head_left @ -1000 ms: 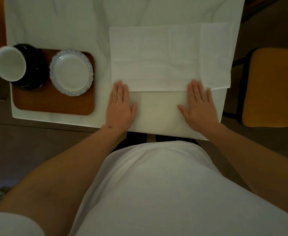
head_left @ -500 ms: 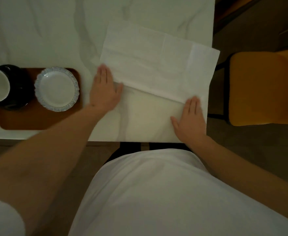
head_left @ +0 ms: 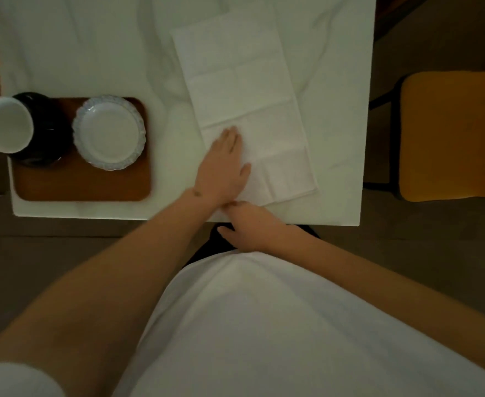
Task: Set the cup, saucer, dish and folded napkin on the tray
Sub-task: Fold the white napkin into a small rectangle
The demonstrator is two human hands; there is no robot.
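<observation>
A white napkin (head_left: 244,90), folded into a long strip, lies at a slant in the middle of the table. My left hand (head_left: 224,164) presses flat on its near part, fingers straight. My right hand (head_left: 250,224) is at the table's near edge, fingers curled on the napkin's near corner just under my left wrist. A brown wooden tray (head_left: 84,184) sits at the left. On it stands a white dish with a scalloped blue rim (head_left: 109,133). Beside the dish is a black saucer (head_left: 46,138) with a white cup (head_left: 6,127) on its left side.
The white marble table (head_left: 92,53) ends close to my body and at the right. A yellow chair seat (head_left: 450,133) stands off the table's right side. My white-clad torso fills the lower view.
The napkin has swung from lying crosswise to lying lengthwise away from me. My left hand moved onto its near part. My right hand slid left to its near corner.
</observation>
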